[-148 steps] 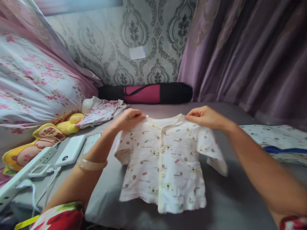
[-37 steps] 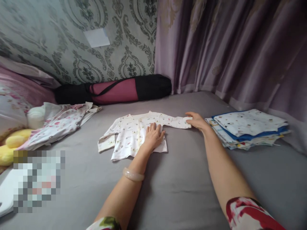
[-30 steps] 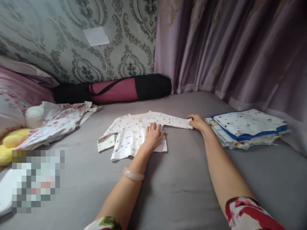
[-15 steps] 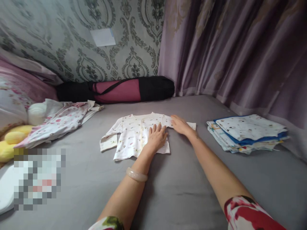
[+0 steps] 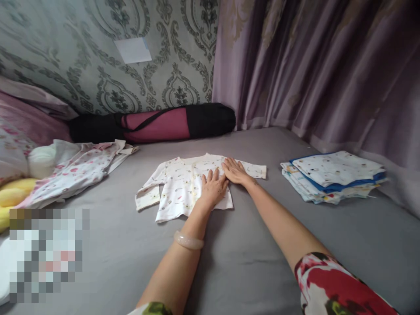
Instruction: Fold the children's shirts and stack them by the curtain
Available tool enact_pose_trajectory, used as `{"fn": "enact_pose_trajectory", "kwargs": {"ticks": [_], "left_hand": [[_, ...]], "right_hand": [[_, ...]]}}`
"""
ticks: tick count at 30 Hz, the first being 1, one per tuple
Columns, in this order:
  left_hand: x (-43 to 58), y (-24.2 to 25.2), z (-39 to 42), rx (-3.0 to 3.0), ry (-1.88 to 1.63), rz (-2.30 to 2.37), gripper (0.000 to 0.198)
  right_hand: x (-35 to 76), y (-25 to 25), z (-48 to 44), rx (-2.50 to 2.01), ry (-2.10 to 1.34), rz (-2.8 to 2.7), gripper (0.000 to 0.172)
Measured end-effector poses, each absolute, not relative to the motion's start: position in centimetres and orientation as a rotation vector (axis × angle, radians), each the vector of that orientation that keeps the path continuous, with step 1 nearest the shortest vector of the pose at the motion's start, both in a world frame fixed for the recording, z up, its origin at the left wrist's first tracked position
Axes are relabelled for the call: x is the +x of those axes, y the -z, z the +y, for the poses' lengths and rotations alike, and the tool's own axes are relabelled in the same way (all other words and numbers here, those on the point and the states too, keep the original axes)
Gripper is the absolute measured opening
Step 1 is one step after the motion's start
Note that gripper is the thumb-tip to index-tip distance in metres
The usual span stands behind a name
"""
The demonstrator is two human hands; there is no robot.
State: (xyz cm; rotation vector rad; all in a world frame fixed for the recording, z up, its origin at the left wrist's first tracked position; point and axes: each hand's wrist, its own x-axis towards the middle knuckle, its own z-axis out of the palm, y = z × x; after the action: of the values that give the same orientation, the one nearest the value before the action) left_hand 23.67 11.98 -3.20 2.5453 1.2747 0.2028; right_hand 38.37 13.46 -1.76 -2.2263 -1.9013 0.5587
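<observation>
A small white baby shirt (image 5: 177, 186) with a fine print and a row of front buttons lies spread on the grey bed sheet (image 5: 256, 271). Flat on its right half rests my left hand (image 5: 214, 188), fingers spread, a pale bangle (image 5: 188, 240) around the wrist. My right hand (image 5: 236, 171) lies on the shirt where the right sleeve meets the body, fingers stretched out, close beside the left fingertips. The right sleeve reaches outward past it, while the left sleeve bends down toward me. Neither hand grips the cloth.
A stack of folded baby clothes (image 5: 337, 173) sits at the right. On the left lie a pink-and-white printed garment (image 5: 78, 168) and a yellow plush toy (image 5: 16, 192), above a blurred-out item (image 5: 49, 253). Along the wall runs a black and maroon long bag (image 5: 157, 124), near the purple curtain (image 5: 278, 65).
My right hand has slid left along the right sleeve to the shoulder area, uncovering more of that sleeve. My left hand stays on the shirt. The view has shifted slightly.
</observation>
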Motion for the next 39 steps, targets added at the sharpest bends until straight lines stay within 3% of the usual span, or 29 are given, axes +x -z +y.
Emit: {"fn": "enact_pose_trajectory", "kwargs": {"ticks": [20,27,36,39], "left_hand": [[22.7,1.3,11.7,2.500,-0.110,1.194,0.052],[20.4,-1.1,12.6,2.435,-0.155,1.062,0.040],[17.4,-3.0,14.1,2.213,-0.276,1.296,0.039],[16.2,-3.3,14.6,2.156,-0.322,1.397,0.038]], "right_hand": [[45.9,3.1,7.5,-2.648,-0.031,-1.675,0.061],[45.7,1.7,8.3,-2.574,0.218,-1.666,0.043],[48.6,1.4,9.7,-2.687,-0.054,-1.383,0.028],[49.0,1.5,9.1,-2.602,0.125,-1.469,0.029]]}}
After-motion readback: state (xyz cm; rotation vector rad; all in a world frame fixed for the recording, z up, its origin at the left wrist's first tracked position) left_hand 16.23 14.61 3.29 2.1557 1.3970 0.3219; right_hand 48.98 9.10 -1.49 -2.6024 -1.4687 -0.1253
